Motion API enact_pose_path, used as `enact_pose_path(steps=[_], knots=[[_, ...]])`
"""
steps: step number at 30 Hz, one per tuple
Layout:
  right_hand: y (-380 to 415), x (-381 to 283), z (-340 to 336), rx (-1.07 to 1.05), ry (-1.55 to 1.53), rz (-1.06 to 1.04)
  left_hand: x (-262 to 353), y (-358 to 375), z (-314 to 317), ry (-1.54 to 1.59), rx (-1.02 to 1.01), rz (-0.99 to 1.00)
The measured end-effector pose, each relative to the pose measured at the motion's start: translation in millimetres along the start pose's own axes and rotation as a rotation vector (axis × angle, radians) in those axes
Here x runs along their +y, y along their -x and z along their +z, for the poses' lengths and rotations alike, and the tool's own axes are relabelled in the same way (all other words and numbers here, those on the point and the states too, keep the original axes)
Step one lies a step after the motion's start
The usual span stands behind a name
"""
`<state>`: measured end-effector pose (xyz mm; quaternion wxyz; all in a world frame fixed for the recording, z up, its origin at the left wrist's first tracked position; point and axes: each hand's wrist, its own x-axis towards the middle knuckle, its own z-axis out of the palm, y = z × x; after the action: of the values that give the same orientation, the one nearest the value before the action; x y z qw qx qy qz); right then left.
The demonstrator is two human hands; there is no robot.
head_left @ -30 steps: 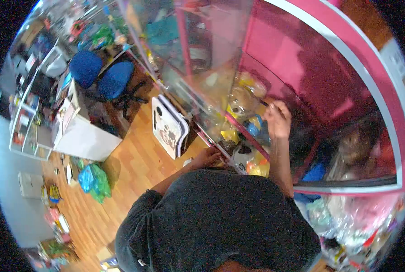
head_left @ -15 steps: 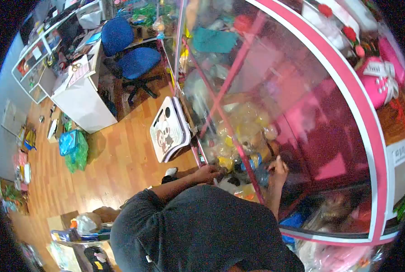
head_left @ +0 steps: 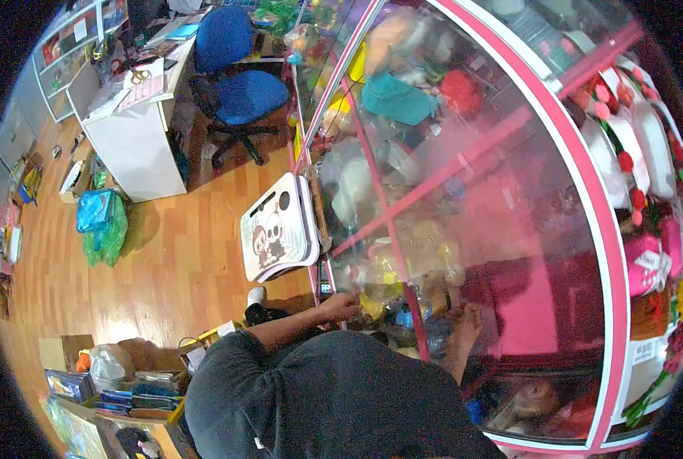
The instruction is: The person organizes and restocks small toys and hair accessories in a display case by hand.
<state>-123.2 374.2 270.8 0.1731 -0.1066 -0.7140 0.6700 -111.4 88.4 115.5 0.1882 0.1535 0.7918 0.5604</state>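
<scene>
My left hand (head_left: 341, 307) is at the lower left corner of a glass display case with pink framing (head_left: 387, 203), fingers curled; what they hold, if anything, is hidden. My right hand (head_left: 467, 323) is in the lower part of the case, seen through glass. Its fingers are bent together near a dark strip, and any small thing in them cannot be made out. Between and beyond my hands lie plastic-wrapped yellowish toys (head_left: 425, 256) and a small blue item (head_left: 406, 317). Left of the case leans a white cartoon-printed lap table (head_left: 274, 229).
A blue office chair (head_left: 246, 99) stands by a white desk (head_left: 138, 157) with scissors (head_left: 139, 76) on it. Blue and green plastic bags (head_left: 100, 218) lie on the wooden floor. Boxes of packets (head_left: 138, 398) are at lower left. A pink shoe (head_left: 647, 264) and flowers are at right.
My head view has turned, shifting the scene. My left hand has drawn slightly back toward the case's edge. The right hand's raised finger has bent in toward the others.
</scene>
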Motion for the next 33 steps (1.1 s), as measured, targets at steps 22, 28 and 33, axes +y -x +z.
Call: enact_pose_path(steps=[22,28,33], knots=[[-5.0,-80.1,113.6,0.148,-0.315,-0.203,-80.8,-26.3,-181.1,0.414,0.261,-0.024],[-8.9,-72.6,109.1,0.271,-0.232,-0.27,-94.8,-23.5,-206.9,0.488,0.185,-0.174],[-9.5,-70.0,111.6,0.355,-0.328,-0.204,-101.0,-18.1,-230.6,0.376,0.189,-0.195]])
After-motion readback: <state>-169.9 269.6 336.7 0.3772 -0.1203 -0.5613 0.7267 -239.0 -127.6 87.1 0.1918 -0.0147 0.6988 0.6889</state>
